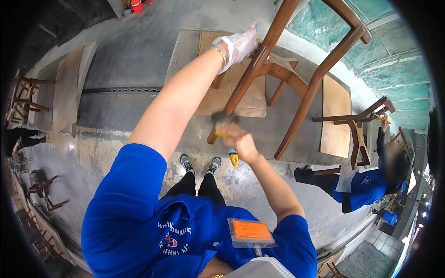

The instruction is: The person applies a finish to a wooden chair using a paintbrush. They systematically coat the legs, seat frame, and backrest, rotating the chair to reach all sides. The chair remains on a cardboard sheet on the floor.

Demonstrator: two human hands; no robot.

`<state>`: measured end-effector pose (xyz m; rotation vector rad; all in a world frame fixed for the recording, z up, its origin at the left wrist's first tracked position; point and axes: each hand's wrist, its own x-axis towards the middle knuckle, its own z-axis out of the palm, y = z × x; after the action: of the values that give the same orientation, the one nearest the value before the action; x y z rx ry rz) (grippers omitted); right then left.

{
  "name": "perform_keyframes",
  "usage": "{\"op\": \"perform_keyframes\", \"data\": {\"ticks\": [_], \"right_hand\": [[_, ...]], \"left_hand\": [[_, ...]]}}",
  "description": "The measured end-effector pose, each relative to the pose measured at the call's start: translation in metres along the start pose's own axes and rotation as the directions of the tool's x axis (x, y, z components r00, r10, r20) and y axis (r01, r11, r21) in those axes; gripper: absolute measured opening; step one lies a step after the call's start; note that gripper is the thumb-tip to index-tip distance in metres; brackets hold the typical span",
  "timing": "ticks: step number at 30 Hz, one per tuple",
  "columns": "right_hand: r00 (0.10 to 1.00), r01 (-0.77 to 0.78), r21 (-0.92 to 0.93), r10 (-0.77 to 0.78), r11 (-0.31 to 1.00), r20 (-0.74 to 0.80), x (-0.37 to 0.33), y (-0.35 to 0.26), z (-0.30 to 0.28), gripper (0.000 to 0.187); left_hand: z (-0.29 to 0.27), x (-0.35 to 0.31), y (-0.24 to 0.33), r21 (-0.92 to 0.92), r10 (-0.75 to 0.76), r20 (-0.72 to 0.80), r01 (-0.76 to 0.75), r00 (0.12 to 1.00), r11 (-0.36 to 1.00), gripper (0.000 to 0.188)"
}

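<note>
A brown wooden chair frame stands tilted in front of me, its long legs slanting toward me. My left hand, in a thin clear plastic glove, reaches far out and is closed on the frame's upper left side; some of its fingers are hidden. Nearer to me, my bare right hand is wrapped round a paintbrush with a yellow and blue handle. The brush's dark head is blurred and lies against the lower end of the left chair leg.
Cardboard sheets lie beneath and beside the chair on a grey surface. To the right, a co-worker in blue works at another chair. More chairs stand at the far left. A red bucket is at the back.
</note>
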<state>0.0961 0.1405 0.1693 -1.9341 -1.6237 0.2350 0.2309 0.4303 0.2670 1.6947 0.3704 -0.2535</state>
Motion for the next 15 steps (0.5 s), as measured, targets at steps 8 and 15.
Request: {"op": "perform_keyframes", "data": {"ticks": [8, 15], "right_hand": [[0.932, 0.038, -0.125, -0.081, 0.991, -0.354, 0.137, 0.070, -0.203, 0.020], [0.932, -0.044, -0.335, -0.082, 0.941, -0.354, 0.088, 0.087, -0.103, 0.010]], "left_hand": [[0.004, 0.003, -0.008, -0.440, -0.044, 0.240, 0.149, 0.970, 0.886, 0.105], [0.008, 0.015, -0.024, -0.520, 0.089, 0.232, 0.046, 0.969, 0.853, 0.100]]}}
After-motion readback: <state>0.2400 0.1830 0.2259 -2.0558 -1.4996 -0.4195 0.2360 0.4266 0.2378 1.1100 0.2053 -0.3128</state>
